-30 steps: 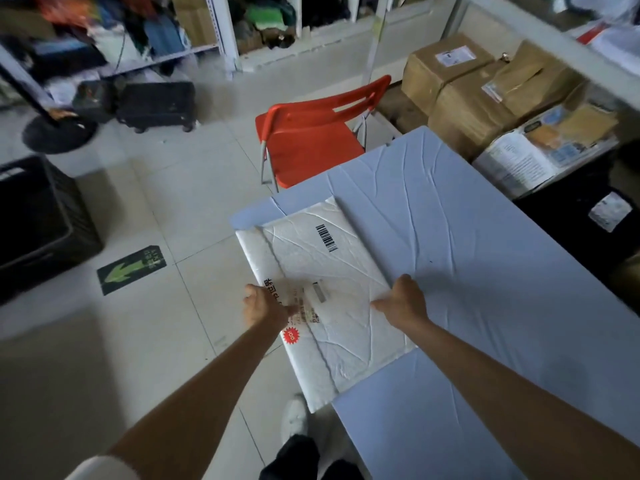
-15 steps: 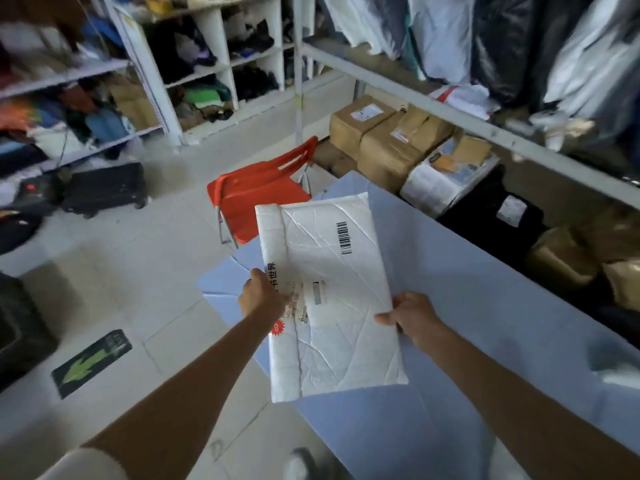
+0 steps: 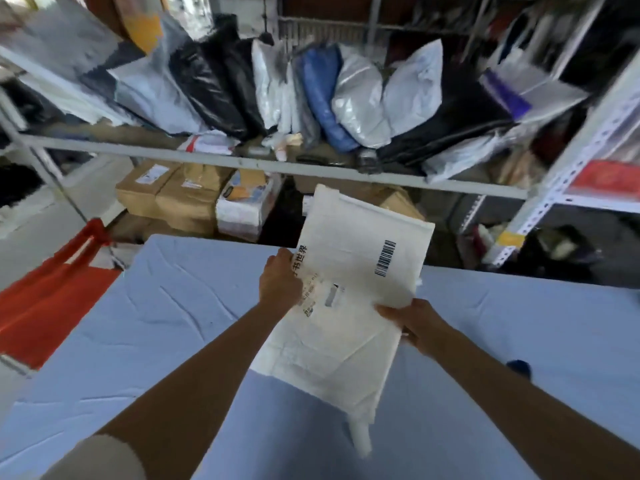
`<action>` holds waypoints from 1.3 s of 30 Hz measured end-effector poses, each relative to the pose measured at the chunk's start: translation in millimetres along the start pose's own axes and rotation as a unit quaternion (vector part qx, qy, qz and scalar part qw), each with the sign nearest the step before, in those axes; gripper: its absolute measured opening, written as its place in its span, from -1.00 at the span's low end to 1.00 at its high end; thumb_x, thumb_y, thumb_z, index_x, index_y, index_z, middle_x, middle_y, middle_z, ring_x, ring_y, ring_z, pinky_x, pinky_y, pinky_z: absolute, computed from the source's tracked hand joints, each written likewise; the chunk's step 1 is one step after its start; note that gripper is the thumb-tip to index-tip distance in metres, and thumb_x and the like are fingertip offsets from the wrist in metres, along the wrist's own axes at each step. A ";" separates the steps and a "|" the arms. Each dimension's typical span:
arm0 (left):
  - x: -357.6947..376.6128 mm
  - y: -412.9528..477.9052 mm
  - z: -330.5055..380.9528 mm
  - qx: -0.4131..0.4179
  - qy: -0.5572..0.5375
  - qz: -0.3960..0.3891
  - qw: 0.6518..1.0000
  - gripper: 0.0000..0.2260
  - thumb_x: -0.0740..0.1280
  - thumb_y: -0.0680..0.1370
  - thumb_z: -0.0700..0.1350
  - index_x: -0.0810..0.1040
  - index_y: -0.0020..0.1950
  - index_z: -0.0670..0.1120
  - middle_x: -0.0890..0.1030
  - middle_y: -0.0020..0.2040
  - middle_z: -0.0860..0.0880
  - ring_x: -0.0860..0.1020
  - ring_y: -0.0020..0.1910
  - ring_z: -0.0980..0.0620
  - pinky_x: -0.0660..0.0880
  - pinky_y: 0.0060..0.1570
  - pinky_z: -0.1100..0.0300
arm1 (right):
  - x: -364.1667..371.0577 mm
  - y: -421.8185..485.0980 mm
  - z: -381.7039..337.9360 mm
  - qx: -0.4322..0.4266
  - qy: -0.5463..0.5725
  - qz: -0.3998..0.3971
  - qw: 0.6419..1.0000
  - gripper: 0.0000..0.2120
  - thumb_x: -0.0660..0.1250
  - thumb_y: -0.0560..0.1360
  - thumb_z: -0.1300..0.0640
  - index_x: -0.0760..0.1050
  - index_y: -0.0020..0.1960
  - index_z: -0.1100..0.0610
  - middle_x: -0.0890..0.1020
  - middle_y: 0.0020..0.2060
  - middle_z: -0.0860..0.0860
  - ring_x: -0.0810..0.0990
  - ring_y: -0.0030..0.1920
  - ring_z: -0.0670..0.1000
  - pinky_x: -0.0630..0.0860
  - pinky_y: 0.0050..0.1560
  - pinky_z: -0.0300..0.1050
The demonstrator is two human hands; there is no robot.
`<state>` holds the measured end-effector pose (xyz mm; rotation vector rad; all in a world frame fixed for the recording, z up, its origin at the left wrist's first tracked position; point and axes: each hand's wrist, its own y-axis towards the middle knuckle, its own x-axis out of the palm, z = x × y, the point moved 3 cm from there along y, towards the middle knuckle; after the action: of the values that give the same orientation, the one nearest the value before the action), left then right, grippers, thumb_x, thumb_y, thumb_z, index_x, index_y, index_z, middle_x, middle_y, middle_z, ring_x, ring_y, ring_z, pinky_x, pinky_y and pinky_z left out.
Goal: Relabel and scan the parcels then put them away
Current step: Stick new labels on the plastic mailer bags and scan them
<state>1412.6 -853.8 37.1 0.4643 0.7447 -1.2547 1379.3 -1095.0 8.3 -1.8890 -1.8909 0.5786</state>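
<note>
While left hand (image 3: 280,282) and right hand (image 3: 412,323) pinch parcel (image 3: 353,271) above table (image 3: 156,306), crammed shelf (image 3: 311,169) ahead.

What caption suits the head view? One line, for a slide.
The left hand and right hand hold a white mailer, barcode up, above the blue table, before a parcel-filled shelf.

A: Table (image 3: 156,323)?
B: Pale blue cloth cover, creased. One small dark blue object (image 3: 518,367) near its right edge; can't identify it.
A: Rack shelf (image 3: 242,161) behind?
B: Bagged parcels (image 3: 356,109) leaning in a row: black, white, blue, silver. Cardboard boxes (image 3: 180,199) side by side beneath.
</note>
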 end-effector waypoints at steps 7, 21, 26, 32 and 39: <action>87.0 -42.3 68.8 -0.053 -0.041 0.000 0.998 -0.41 0.52 0.39 -0.08 0.33 0.31 -0.20 0.41 0.22 -0.23 0.44 0.21 -0.21 0.41 0.16 -0.02 | -106.7 -11.7 18.4 -0.003 0.097 0.089 0.991 -0.59 0.45 0.41 0.33 0.46 0.22 0.35 0.62 0.06 0.20 0.59 -0.05 0.17 0.51 -0.07 0.00; 172.7 -69.4 81.9 -0.269 -0.407 -0.127 0.864 -0.42 0.46 0.47 -0.09 0.30 0.38 -0.25 0.46 0.27 -0.21 0.45 0.19 -0.21 0.42 0.23 -0.07 | -166.3 -14.8 22.6 -0.012 0.264 0.091 0.960 -0.68 0.43 0.41 0.37 0.48 0.14 0.32 0.62 0.06 0.16 0.60 0.00 0.16 0.60 -0.28 -0.03; 155.3 -45.5 79.1 -0.213 -0.344 -0.121 0.907 -0.53 0.44 0.49 -0.14 0.38 0.30 -0.30 0.52 0.17 -0.19 0.48 0.09 -0.21 0.45 0.11 -0.07 | -204.6 -14.6 12.3 -0.035 0.291 0.195 0.936 -0.79 0.48 0.39 0.23 0.50 -0.04 0.24 0.61 -0.11 0.08 0.59 -0.08 0.10 0.56 -0.08 -0.02; 137.4 -29.4 51.1 -0.161 -0.273 -0.136 0.939 -0.48 0.44 0.48 -0.13 0.39 0.31 -0.38 0.51 0.21 -0.25 0.48 0.20 -0.27 0.45 0.15 -0.03 | -256.5 -21.5 11.3 -0.034 0.126 0.143 0.981 -0.47 0.54 0.21 0.14 0.58 0.15 0.26 0.66 0.04 0.18 0.63 0.03 0.21 0.58 -0.04 0.06; 136.3 -39.3 50.8 -0.136 -0.341 -0.167 0.915 -0.50 0.53 0.37 -0.10 0.49 0.25 -0.19 0.60 0.12 -0.14 0.57 0.04 -0.17 0.53 0.07 -0.10 | -244.7 -19.2 18.0 -0.038 -0.024 0.164 0.985 -0.74 0.41 0.45 0.33 0.54 0.13 0.28 0.61 -0.18 0.06 0.58 -0.23 -0.02 0.50 -0.47 -0.36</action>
<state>1404.8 -991.4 -23.7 -0.3447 0.3885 -1.4780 1354.1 -1339.8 5.6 -2.2761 -1.6595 0.6637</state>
